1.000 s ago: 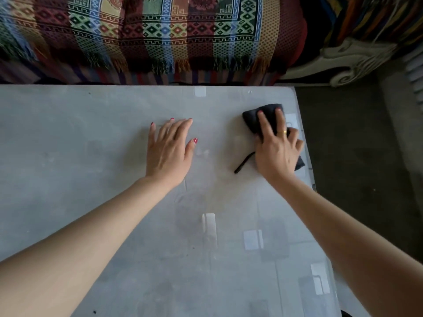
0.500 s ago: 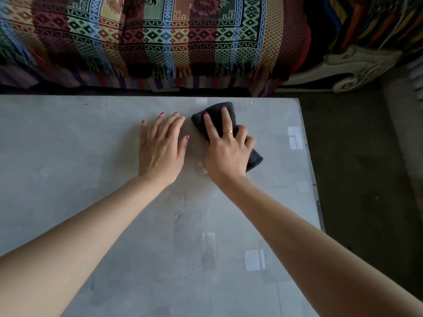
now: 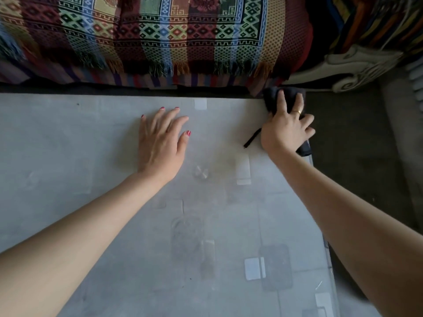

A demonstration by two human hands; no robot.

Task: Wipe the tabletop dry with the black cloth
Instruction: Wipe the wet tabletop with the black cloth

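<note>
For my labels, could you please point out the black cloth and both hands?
black cloth (image 3: 288,97): head view, far bunched part.
right hand (image 3: 283,131): head view, back.
left hand (image 3: 160,143): head view, back.

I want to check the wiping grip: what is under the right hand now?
The black cloth lies under the right hand at the tabletop's far right corner, with a thin strip trailing out. The cloth's middle and the surface beneath it are covered.

Bare forearms; red nail polish; gold ring (image 3: 297,112) on right hand (image 3: 285,131).
</note>
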